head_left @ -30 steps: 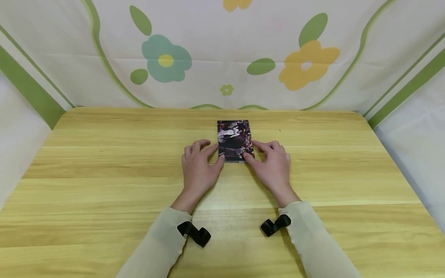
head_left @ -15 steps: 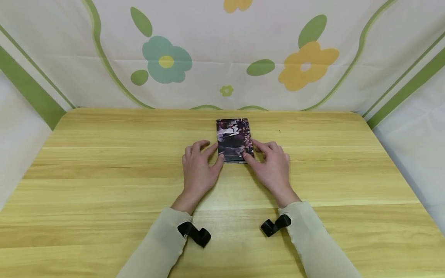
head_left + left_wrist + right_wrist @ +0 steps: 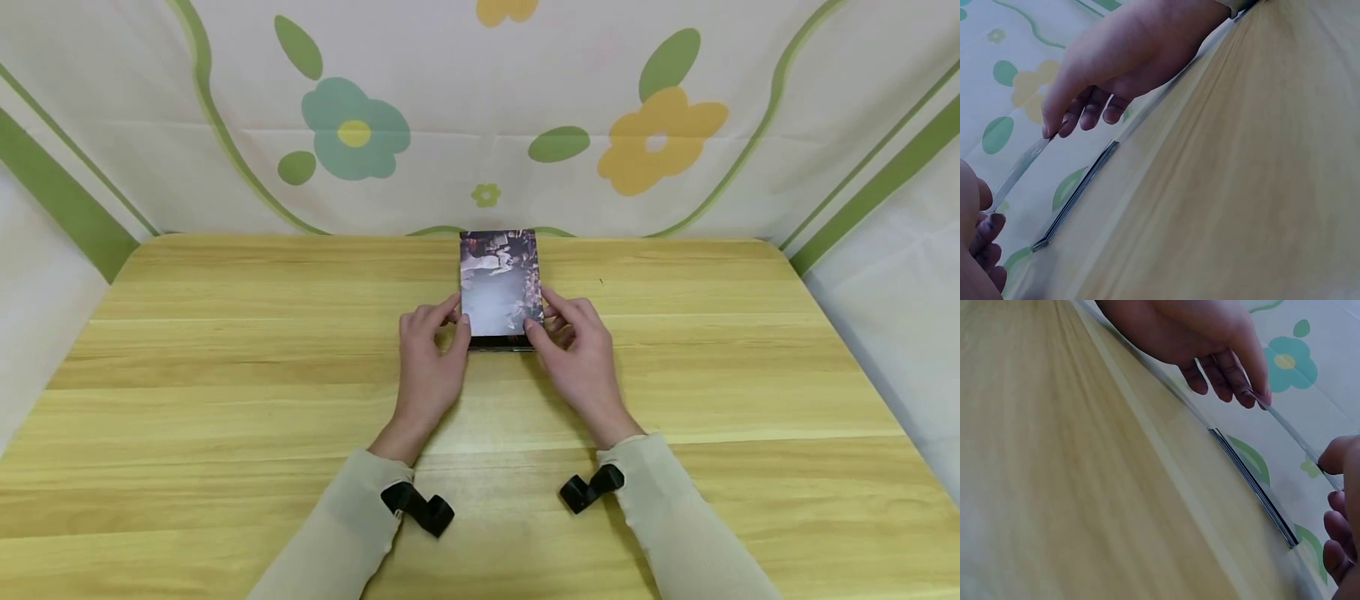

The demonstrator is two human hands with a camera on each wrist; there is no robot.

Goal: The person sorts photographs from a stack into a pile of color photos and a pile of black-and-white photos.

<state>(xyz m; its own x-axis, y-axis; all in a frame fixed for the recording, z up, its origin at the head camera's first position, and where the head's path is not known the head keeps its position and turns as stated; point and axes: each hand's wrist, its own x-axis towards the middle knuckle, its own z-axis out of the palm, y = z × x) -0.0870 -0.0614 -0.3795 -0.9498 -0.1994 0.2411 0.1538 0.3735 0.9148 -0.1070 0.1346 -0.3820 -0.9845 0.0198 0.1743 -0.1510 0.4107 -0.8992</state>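
A glossy photo print (image 3: 497, 279) of a crowd scene, with a figure in white, is held up off the table by both hands. My left hand (image 3: 429, 358) pinches its left edge near the lower corner, thumb on top. On the opposite edge, my right hand (image 3: 587, 358) pinches it the same way. Both wrist views show the print edge-on as a thin sheet, tilted in the air. Beneath it lies a neat stack of thin dark-edged prints (image 3: 1257, 490), whose near strip (image 3: 501, 342) shows below the raised one in the head view.
The wooden table (image 3: 225, 433) reaches back to a white cloth (image 3: 465, 100) printed with flowers and leaves. A small dark mark (image 3: 601, 282) is on the table right of the hands. Black wrist cameras (image 3: 420, 508) sit on both sleeves.
The top print has come up off the stack, rising toward the head camera and catching light on its surface. Both hands have lifted slightly with it; the stack stays on the table.
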